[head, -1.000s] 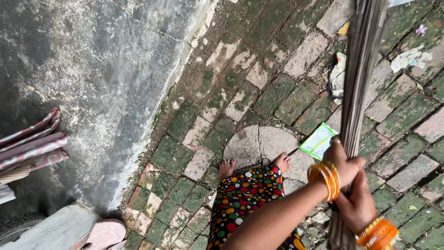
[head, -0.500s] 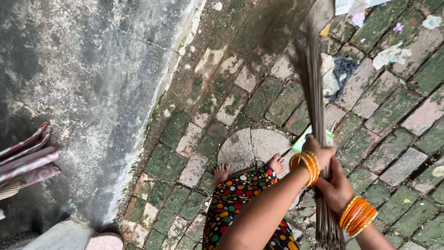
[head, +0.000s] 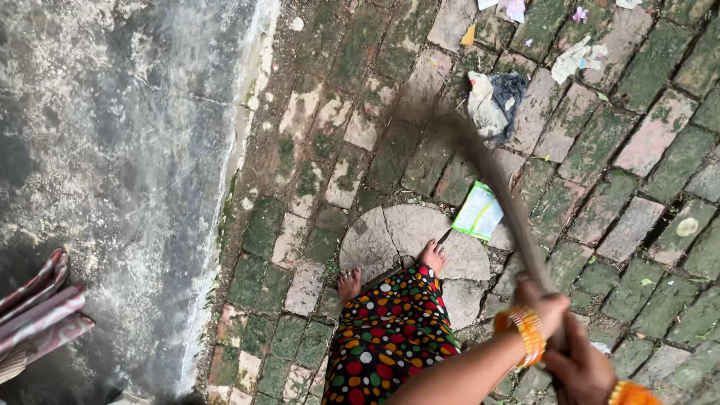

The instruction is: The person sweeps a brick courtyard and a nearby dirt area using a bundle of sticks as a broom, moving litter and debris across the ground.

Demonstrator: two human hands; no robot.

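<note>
Head view shows both hands clamped on a twig broom (head: 480, 169): left hand (head: 541, 309) higher on the bundle, right hand (head: 583, 367) just below it. Its long axis slants up-left from them, blurred tips sweeping mossy brick paving (head: 630, 225) beside a green-white wrapper (head: 478, 212), with open bricks toward the concrete edge (head: 225, 225)

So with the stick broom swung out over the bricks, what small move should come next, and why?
Probably a short stroke that draws the broom tips toward the green-and-white packet. Both hands, left hand and right hand, grip the handle end, the blurred tips lie on mossy bricks left of the crumpled wrapper, and that packet lies loose beside the right foot.
</note>
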